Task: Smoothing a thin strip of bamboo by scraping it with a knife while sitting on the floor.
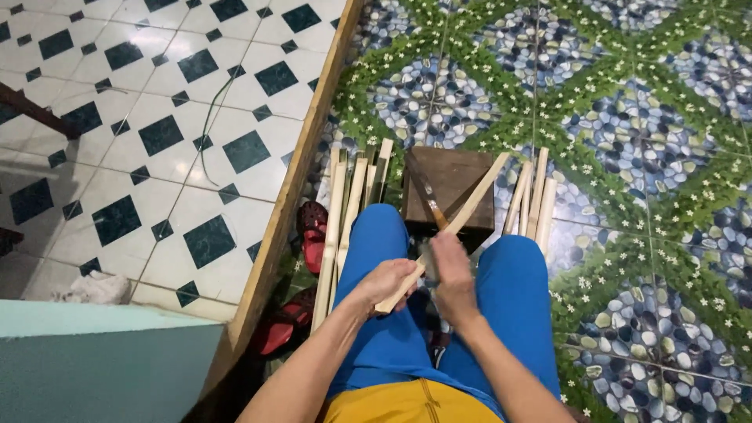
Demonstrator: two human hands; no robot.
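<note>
My left hand [386, 280] grips the near end of a long pale bamboo strip [462, 213] that slants up to the right over a dark wooden block [458, 182]. In my right hand [452, 272] is the handle of a long knife [424, 190], its blade pointing away across the block, next to the strip. Both hands sit between my knees, which are in blue trousers. A bundle of bamboo strips [341, 223] lies left of my left leg, and another few strips [533, 196] lie right of the block.
A wooden beam [301, 168] runs diagonally between the black-and-white tiled floor [157, 133] and the pebble-and-flower patterned floor [650, 141]. Red sandals [312, 235] lie by the beam. A pale green surface [102, 360] sits at lower left, with a cloth [94, 288] beside it.
</note>
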